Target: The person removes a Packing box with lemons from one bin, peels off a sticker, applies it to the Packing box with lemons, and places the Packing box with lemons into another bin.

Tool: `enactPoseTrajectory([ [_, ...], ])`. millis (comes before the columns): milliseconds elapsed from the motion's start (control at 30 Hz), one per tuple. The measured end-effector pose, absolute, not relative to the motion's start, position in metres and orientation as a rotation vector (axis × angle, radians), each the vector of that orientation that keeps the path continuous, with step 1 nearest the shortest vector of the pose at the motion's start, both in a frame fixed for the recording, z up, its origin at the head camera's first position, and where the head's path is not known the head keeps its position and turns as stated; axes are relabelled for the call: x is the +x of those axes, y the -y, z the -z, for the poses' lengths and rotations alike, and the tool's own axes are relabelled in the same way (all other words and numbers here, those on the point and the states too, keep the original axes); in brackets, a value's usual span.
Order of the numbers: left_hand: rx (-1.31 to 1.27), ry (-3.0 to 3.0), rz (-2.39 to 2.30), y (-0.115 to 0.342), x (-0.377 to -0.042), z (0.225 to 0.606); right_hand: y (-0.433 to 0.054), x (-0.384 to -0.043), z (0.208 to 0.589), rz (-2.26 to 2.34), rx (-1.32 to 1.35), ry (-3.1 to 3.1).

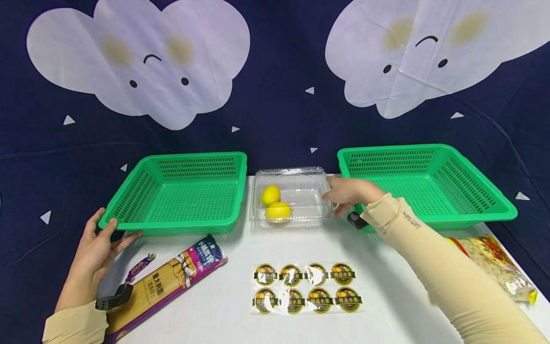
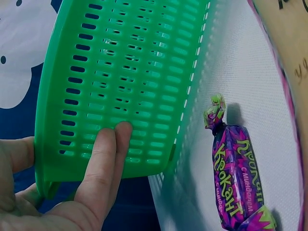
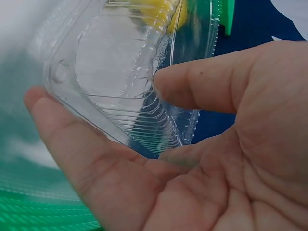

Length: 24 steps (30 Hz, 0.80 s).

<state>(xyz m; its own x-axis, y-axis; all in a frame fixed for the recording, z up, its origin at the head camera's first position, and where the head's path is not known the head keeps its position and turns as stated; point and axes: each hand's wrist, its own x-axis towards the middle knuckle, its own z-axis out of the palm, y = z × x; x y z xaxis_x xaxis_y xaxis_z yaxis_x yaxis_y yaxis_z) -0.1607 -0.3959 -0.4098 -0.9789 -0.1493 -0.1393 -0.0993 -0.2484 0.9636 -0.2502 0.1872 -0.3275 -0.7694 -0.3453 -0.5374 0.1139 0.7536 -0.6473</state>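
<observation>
My left hand (image 1: 95, 253) grips the front left corner of the left green basket (image 1: 238, 210), thumb at the rim. Two of its fingers (image 2: 102, 156) lie nearly straight along the slotted outer wall in the left wrist view. My right hand (image 1: 350, 193) holds the right end of a clear plastic container (image 1: 305, 203) between thumb (image 3: 192, 86) and fingers. Two lemons (image 1: 271, 195) sit in the container's left half. Beside the left hand lie a purple wrapped candy (image 2: 236, 173) and a long pack of spaghetti (image 1: 167, 284).
A second green basket (image 1: 494, 203) stands at the right, behind the right forearm. A sheet of round stickers (image 1: 307, 289) lies at the table's middle front. A food packet (image 1: 498, 267) rests at the far right, partly hidden by the sleeve. A dark cloud-print cloth (image 1: 283, 119) hangs behind.
</observation>
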Motion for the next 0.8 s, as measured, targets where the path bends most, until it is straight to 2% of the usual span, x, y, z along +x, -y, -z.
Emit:
enactPoseTrajectory([
  [500,0.365,2.013,2.331,0.395,-0.160,0.409,-0.179,-0.248,0.327,0.620,-0.244,-2.496],
  [600,0.383,2.223,2.130,0.392,-0.159,0.405,-0.177,-0.246,0.326,0.525,-0.286,-2.575],
  [800,0.364,2.719,1.434,0.374,-0.149,0.386,-0.174,-0.231,0.319,0.420,-0.351,-2.692],
])
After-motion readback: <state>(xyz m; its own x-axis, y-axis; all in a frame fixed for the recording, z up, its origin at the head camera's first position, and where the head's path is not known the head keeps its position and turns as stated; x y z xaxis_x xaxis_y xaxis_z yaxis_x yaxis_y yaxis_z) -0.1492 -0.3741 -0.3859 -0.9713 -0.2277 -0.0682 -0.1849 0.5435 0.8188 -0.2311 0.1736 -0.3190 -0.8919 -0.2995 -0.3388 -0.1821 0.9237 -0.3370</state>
